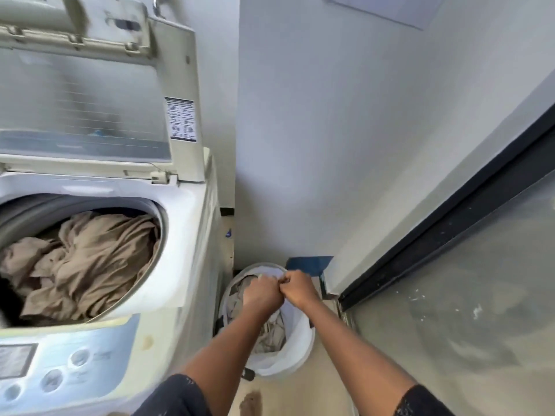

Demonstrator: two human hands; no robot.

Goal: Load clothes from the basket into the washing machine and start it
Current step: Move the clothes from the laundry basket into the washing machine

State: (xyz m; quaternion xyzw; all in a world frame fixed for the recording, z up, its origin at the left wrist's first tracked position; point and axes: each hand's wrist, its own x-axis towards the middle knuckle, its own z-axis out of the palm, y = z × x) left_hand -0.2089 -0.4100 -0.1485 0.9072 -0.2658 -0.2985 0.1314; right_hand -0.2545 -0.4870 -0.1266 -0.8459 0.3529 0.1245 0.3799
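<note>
A white top-loading washing machine (183, 265) stands at the left with its lid (90, 94) raised. Beige clothes (87, 262) fill its drum. On the floor to its right sits a round white laundry basket (295, 352) holding pale grey-beige clothes (271, 333). Both arms reach down into the basket. My left hand (262, 294) and my right hand (298, 288) are side by side at its far rim, fingers curled. What they grip is hidden under the knuckles; it looks like cloth from the basket.
The washer's control panel (60, 367) with round buttons faces me at the lower left. A white wall corner (240, 175) rises behind the basket. A dark-framed glass door (450, 295) runs along the right. A blue object (312, 264) lies beyond the basket.
</note>
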